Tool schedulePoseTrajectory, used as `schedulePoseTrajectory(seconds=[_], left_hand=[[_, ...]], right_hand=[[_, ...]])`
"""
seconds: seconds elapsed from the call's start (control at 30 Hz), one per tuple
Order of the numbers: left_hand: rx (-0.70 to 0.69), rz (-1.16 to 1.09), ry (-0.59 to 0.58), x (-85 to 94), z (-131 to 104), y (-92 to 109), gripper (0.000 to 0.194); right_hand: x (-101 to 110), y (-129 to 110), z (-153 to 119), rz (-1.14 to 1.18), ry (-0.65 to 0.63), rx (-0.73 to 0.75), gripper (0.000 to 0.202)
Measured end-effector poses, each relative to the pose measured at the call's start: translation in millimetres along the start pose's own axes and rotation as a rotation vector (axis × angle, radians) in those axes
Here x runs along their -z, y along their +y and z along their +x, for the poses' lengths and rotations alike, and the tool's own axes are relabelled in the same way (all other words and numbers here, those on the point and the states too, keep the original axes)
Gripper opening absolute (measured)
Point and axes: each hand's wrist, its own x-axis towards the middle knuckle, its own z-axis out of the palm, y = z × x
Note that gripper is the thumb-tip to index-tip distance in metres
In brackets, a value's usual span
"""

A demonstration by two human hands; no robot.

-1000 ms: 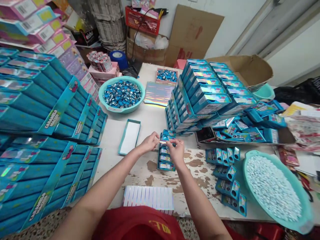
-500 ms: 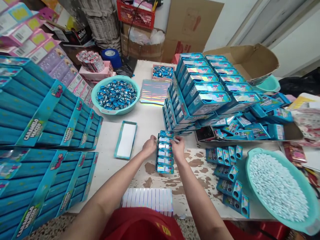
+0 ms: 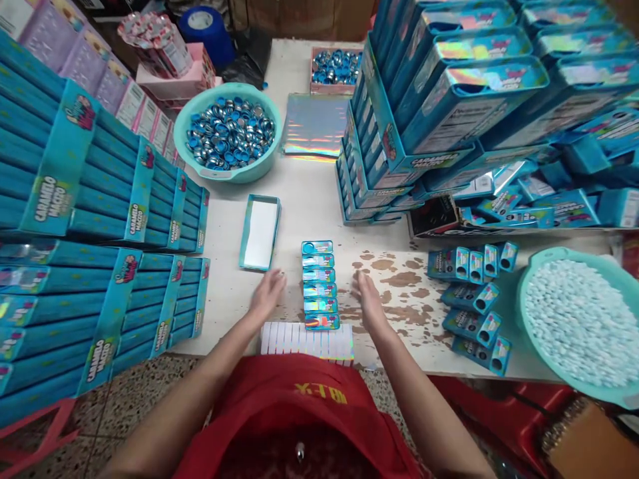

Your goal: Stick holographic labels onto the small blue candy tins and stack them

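Note:
A column of several small blue candy boxes [image 3: 319,290] stands on the table in front of me, shiny ends upward, and neither hand touches it. To its left is my left hand [image 3: 269,293], holding nothing, its slightly blurred fingers stretched out. My right hand [image 3: 368,296] hovers on the other side of the column, also free of any object, fingers extended. Just beyond my left hand lies a shallow blue tray [image 3: 243,247] with a white bottom. Nearer my body, a row of white, shiny-edged strips [image 3: 289,338] lies at the table edge.
Stacked blue display boxes [image 3: 104,293] line the left, and a tall stack [image 3: 394,143] rises at back right. A turquoise basin [image 3: 187,156] holds blue-and-silver caps; another basin [image 3: 529,332] holds pale candies. Several blue boxes [image 3: 472,322] with round holes lie right.
Both hands have let go of the column of boxes and drawn apart to either side. The view has tilted downward and come closer to the table.

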Motion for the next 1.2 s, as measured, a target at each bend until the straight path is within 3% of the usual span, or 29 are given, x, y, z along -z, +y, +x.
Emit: schedulePoseTrajectory(seconds=[0.07,0.13,0.23,0.33,0.47,0.57,0.67,0.73,0.83,0.93,1.0,1.1,1.13,1.2], left_hand=[[0.151,0.338,0.064,27.5,-24,-34,0.048],[0.319,0.456,-0.06,41.0,-48,-66,0.048],[0.289,0.063,-0.284,37.2,-79,-94,0.044],[0.215,-0.245,-0.305,33.1,-102,-99,0.042],[0.21,-0.295,-0.352,50.2,-124,-94,0.04],[0.199,-0.345,-0.222,58.5,-135,-97,0.043],[0.175,-0.425,-0.054,55.5,-148,-105,0.062],[0.111,-0.48,0.017,51.6,-162,-112,0.078],[0.012,-0.55,0.092,47.9,-190,-126,0.087],[-0.02,-0.517,0.128,49.4,-213,-147,0.079],[-0.061,-0.345,0.223,51.2,-219,-155,0.067],[-0.327,0.065,0.397,44.9,-217,-146,0.047],[-0.458,0.192,0.382,38.7,-215,-136,0.043],[-0.685,0.37,0.209,20.8,-211,-112,0.039]], right_hand=[[30,23,-26,-0.148,0.097,-0.076,0.047],[53,46,-55,-0.272,0.017,-0.224,0.044],[60,73,-96,-0.182,-0.218,-0.315,0.04],[50,85,-121,0.029,-0.305,-0.226,0.039],[48,82,-139,-0.057,-0.327,0.033,0.026],[55,74,-154,-0.101,-0.41,0.16,0.016],[57,65,-171,0.037,-0.55,0.038,0.038],[54,60,-178,0.194,-0.582,-0.116,0.056],[40,56,-183,0.233,-0.489,-0.221,0.068],[25,53,-186,0.06,-0.414,-0.14,0.078],[19,51,-190,-0.018,-0.381,-0.016,0.07],[14,47,-203,-0.045,-0.379,0.107,0.05],[13,46,-208,-0.049,-0.39,0.118,0.045],[12,45,-218,-0.059,-0.398,0.144,0.042]])
